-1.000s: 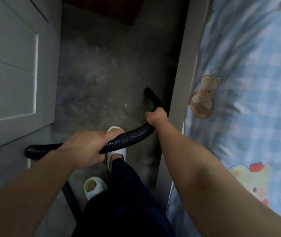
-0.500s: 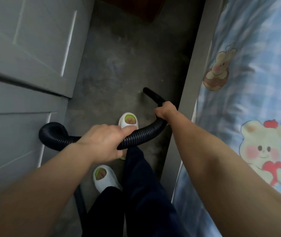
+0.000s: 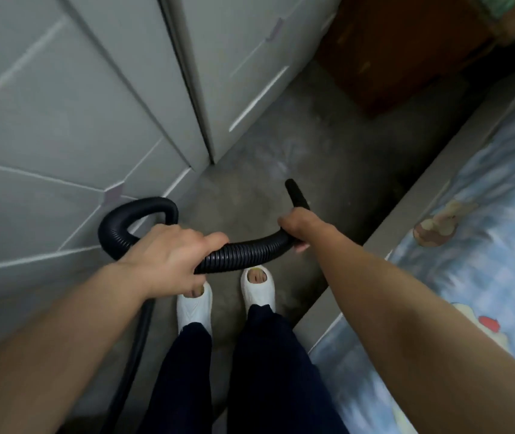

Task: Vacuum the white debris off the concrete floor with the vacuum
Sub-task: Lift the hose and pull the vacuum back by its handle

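Note:
A black ribbed vacuum hose [image 3: 243, 253] runs across the middle of the view. My left hand [image 3: 171, 255] grips it near a loop [image 3: 118, 220] that curls back by the wardrobe. My right hand [image 3: 300, 225] grips the hose where it meets the smooth black nozzle [image 3: 295, 194], which points forward and down over the grey concrete floor [image 3: 296, 145]. A pale smudge [image 3: 281, 166] shows on the floor just beyond the nozzle tip; the frame is blurred, so I cannot make out separate white bits.
Grey wardrobe doors [image 3: 77, 104] line the left side. A bed with a blue cartoon-print sheet [image 3: 484, 261] and grey frame [image 3: 406, 220] runs along the right. A brown wooden cabinet [image 3: 406, 48] stands at the far end. My feet in white slippers [image 3: 257, 286] stand in the narrow aisle.
The view has swung left and the whole scene has tilted. My feet now stand side by side. The hose loop curls higher by the wardrobe. Both hands keep their grip.

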`<action>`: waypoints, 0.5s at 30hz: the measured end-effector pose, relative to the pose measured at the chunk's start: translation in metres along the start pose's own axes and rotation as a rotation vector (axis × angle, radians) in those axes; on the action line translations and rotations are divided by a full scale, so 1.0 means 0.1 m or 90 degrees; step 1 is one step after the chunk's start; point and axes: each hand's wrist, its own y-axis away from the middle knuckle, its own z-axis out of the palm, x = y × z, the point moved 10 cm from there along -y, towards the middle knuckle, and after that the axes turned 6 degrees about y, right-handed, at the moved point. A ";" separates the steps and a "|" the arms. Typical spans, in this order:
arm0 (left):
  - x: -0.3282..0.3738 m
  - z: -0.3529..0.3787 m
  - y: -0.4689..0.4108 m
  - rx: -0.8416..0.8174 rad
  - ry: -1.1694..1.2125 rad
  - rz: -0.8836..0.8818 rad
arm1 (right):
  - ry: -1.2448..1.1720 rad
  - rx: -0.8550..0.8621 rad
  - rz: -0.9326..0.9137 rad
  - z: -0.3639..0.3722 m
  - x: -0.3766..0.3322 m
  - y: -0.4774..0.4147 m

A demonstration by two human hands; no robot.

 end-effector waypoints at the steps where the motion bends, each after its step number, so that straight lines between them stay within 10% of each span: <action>1: -0.05 -0.09 0.12 0.021 -0.004 -0.025 | 0.043 0.000 -0.027 -0.02 -0.11 0.10; 5: -0.24 -0.44 0.79 0.166 0.045 -0.125 | -0.022 0.088 -0.131 -0.27 -0.58 0.63; 15: 0.02 -0.83 2.02 0.375 0.249 -0.232 | -0.757 0.115 -0.081 -0.56 -0.92 2.19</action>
